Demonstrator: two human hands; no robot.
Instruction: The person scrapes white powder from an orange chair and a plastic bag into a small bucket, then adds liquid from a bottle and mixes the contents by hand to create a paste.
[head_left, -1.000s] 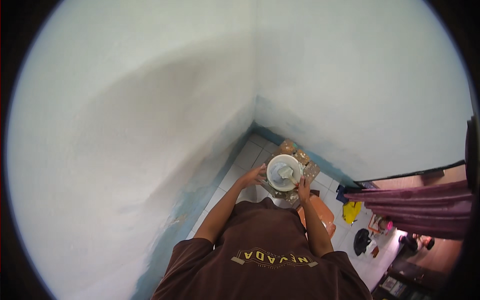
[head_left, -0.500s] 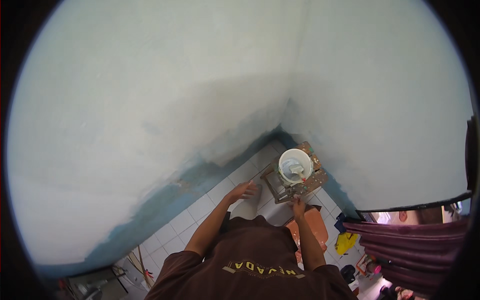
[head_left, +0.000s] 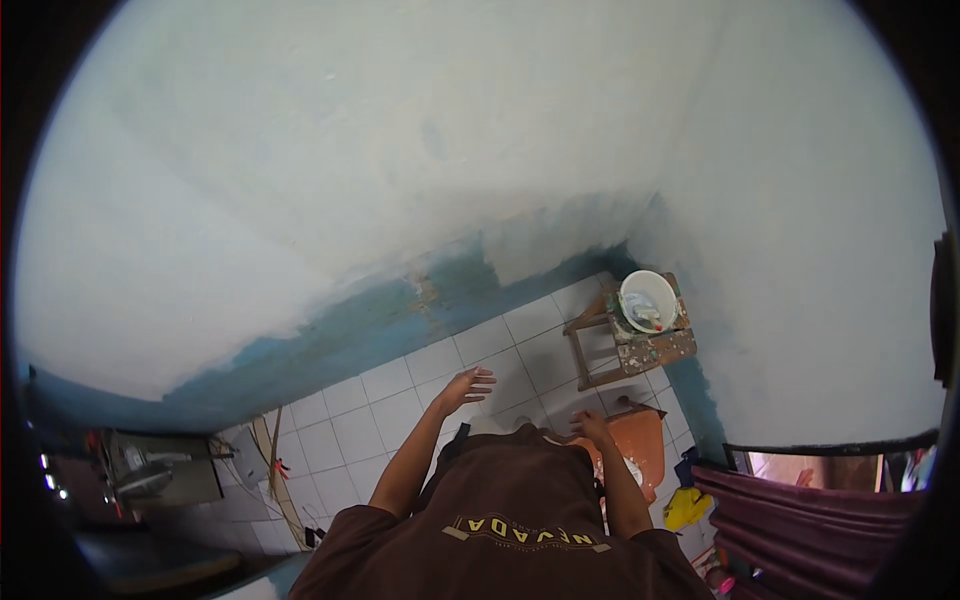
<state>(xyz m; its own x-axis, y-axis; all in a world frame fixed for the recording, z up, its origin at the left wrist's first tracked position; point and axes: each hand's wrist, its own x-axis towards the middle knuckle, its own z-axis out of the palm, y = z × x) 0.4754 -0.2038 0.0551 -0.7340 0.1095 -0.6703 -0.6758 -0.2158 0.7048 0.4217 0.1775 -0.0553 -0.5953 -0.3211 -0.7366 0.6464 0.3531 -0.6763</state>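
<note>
My left hand (head_left: 464,389) hangs over the white floor tiles with its fingers apart and holds nothing. My right hand (head_left: 592,427) is lower and to the right, beside an orange plastic chair (head_left: 643,440); its fingers are loosely spread and nothing shows in them. Beyond it, near the wall corner, a paint-spattered wooden stool (head_left: 655,352) carries a white bucket (head_left: 648,284). A paintbrush (head_left: 645,316) stands tilted inside the bucket among pale paint. Neither hand touches the stool or the bucket.
Walls (head_left: 400,130) in pale paint meet at a corner, with a blue band (head_left: 370,315) along the bottom. Right of me lie a yellow cloth (head_left: 686,508) and a maroon curtain (head_left: 810,520). A wooden strip (head_left: 270,470) and clutter lie to the left.
My view has turned left, so the stool and bucket appear farther right. My right hand has come away from the stool's near edge. The left hand stays over the tiles, fingers apart.
</note>
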